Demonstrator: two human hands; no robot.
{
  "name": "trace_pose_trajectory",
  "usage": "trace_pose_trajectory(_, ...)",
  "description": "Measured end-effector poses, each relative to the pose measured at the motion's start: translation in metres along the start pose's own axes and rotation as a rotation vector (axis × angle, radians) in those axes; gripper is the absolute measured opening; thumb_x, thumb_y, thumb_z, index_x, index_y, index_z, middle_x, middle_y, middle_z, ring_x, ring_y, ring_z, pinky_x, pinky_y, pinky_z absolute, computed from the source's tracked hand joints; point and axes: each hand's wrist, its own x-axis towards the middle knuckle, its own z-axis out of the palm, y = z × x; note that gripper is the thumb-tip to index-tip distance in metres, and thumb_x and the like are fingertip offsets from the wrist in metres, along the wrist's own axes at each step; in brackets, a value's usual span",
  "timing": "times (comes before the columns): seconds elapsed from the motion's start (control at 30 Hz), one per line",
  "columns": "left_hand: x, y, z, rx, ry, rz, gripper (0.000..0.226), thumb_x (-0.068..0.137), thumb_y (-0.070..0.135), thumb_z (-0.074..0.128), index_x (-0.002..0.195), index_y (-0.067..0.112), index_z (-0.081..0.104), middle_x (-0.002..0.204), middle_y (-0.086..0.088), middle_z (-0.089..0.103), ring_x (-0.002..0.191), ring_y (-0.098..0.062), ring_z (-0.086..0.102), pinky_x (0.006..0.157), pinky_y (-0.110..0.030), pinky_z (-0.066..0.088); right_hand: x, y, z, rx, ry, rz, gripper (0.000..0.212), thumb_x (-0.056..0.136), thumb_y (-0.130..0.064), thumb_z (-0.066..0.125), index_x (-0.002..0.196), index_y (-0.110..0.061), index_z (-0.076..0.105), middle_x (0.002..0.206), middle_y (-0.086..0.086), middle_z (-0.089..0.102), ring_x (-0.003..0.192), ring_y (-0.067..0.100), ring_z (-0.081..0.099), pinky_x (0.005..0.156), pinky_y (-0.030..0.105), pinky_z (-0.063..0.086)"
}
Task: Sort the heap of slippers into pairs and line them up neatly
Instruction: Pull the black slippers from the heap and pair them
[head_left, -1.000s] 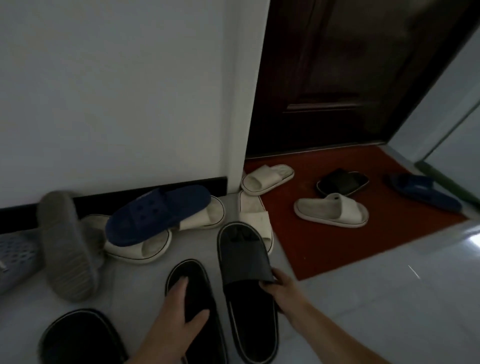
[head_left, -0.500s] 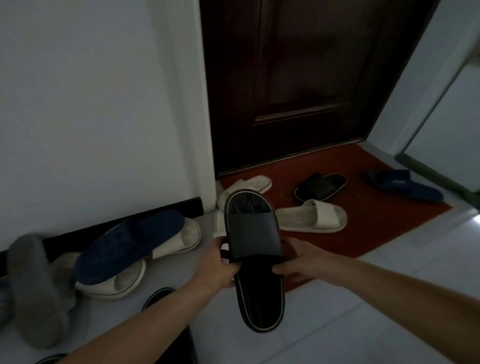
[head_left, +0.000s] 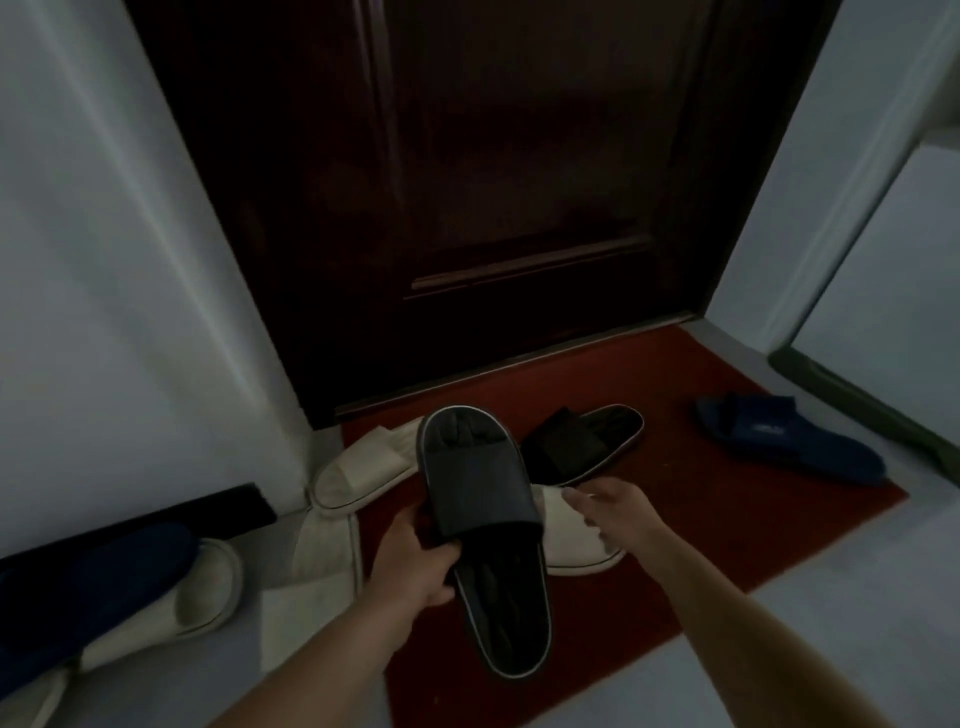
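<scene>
- Pairing black ones: the left hand (head_left: 415, 564) grips a black slipper (head_left: 483, 499).
- Next, likely: the right hand (head_left: 613, 514), fingers (head_left: 575, 497) loose and empty, takes the mate (head_left: 587, 441) near the far edge of the doormat (head_left: 727, 519).

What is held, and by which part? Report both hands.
The left hand grips the black slipper by its side edge beside the strap; the right hand holds nothing.

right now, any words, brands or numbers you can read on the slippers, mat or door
No readable text.
Blue slipper on the mat: a small pale mark on its strap, too blurred to read.
Held black slipper, door: no print shows.
</scene>
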Motion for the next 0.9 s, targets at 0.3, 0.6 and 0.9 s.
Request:
trace_pose_trajectory(0.3, 0.02, -0.024, 0.012, -0.03, 0.023, -0.173, 0.07, 0.079, 0.013, 0.072, 0.138, 0.029, 0.037, 0.113, 0.006, 0.054, 0.089, -0.007, 0.059, 0.055, -0.025, 0.055, 0.126, 0.018, -0.013, -0.355, 0.18, -0.036, 0.073, 0.087, -0.02, 0.061, 0.147, -0.019, 0.019, 0.149, 0.011, 0.036, 0.136, 0.033, 0.035, 0.106, 0.047, 0.039)
trace_pose_trajectory(0.6, -0.006, -0.042, 0.01, 0.036, 0.013, -0.249, 0.065, 0.083, 0.008, 0.067, 0.138, 0.024, 0.036, 0.129, -0.004, 0.053, 0.101, -0.015, 0.06, 0.067, -0.029, 0.059, 0.128, 0.035, -0.005, -0.514, 0.486, -0.062, 0.049, 0.084, -0.037, 0.064, 0.123, -0.01, 0.05, 0.12, 0.017, 0.058, 0.12, 0.039, 0.044, 0.1, 0.05, 0.033)
trace_pose_trajectory(0.9, -0.056, -0.099, 0.034, -0.039, -0.079, -0.389, 0.056, 0.084, 0.012, 0.065, 0.133, 0.023, 0.039, 0.12, -0.003, 0.057, 0.096, -0.022, 0.065, 0.071, -0.038, 0.06, 0.051, -0.002, 0.015, 0.306, 0.462, 0.024, 0.075, 0.079, -0.045, 0.07, 0.138, -0.009, 0.042, 0.134, 0.013, 0.053, 0.121, 0.034, 0.052, 0.101, 0.043, 0.045)
